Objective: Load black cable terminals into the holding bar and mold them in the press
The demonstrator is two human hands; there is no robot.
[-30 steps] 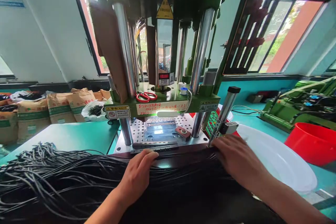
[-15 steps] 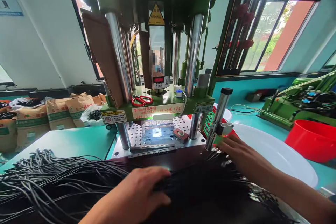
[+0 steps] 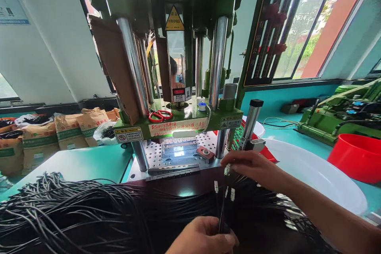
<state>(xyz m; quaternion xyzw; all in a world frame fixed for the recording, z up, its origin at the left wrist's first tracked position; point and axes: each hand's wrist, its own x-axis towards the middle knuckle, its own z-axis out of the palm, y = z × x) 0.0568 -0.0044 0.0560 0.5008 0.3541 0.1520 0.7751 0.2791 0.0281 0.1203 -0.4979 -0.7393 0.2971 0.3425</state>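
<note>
My left hand (image 3: 205, 236) is closed around several thin black cables (image 3: 222, 214) at the bottom middle. Their small pale metal-looking end connectors (image 3: 232, 194) stick up above the fist. To the upper right, my right hand (image 3: 256, 168) pinches one more cable end, and its connector (image 3: 227, 170) shows just under the fingertips. A large heap of black cables (image 3: 74, 206) spreads over the dark worktop, from the left edge to beneath both hands. More connector ends (image 3: 293, 220) lie under my right forearm.
A green press (image 3: 178, 123) stands straight ahead, with a metal mould (image 3: 180, 151) on its perforated bed. Red scissors (image 3: 160, 116) rest on its ledge. A metal post (image 3: 251, 121) rises at right, near a white basin (image 3: 315, 166) and a red tub (image 3: 360, 156).
My left hand has moved right and closed on several cables. My right hand has come left from beside the metal post, bringing cable ends toward the left hand.
</note>
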